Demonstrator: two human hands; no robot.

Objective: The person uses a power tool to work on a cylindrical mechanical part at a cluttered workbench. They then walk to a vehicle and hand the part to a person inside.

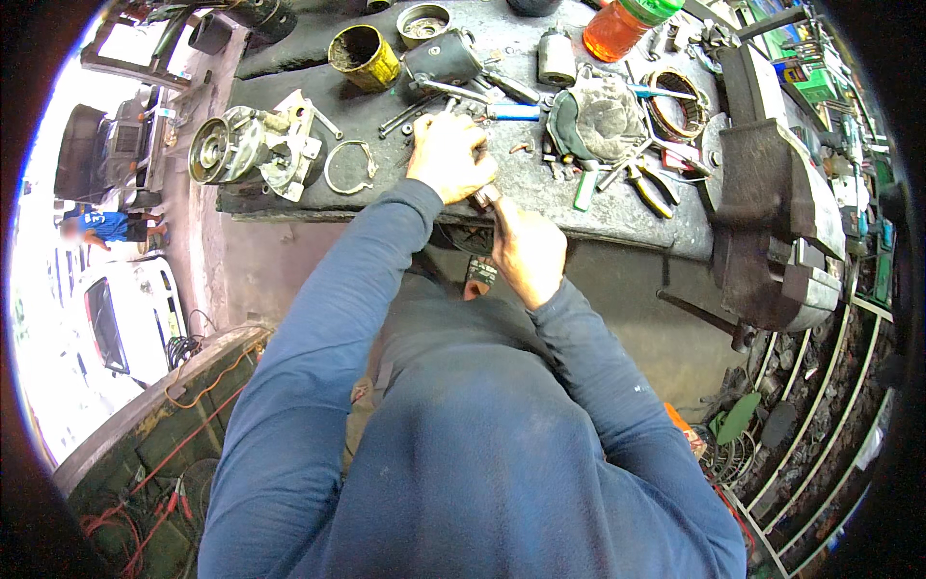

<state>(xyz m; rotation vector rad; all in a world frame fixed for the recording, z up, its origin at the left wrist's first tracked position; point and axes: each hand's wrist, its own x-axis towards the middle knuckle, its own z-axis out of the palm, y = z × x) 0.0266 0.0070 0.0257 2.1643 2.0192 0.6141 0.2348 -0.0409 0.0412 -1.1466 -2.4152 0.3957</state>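
Note:
Near the front edge of a dark workbench (pixel 318 205), my left hand (pixel 449 157) is closed, its fingers curled; what they hold is hidden. Just below and to its right, my right hand (pixel 528 253) is wrapped round a small dark, reddish-brown part (pixel 485 196), whose kind I cannot make out. The two hands are close together. Beyond my left hand lie a blue-handled tool (pixel 513 112) and a dark cylindrical motor body (pixel 442 60). To its left are a thin metal ring clamp (pixel 349 168) and a grey metal housing with a pulley (pixel 260 147).
At the back stand a yellow can (pixel 365 60) and a bottle of orange-red liquid (pixel 617 31). Pliers (pixel 650 189), a copper-wound ring (pixel 677 104) and a dusty grey piece (pixel 606 114) lie on the right. A large vise (pixel 779 227) juts out at the right end.

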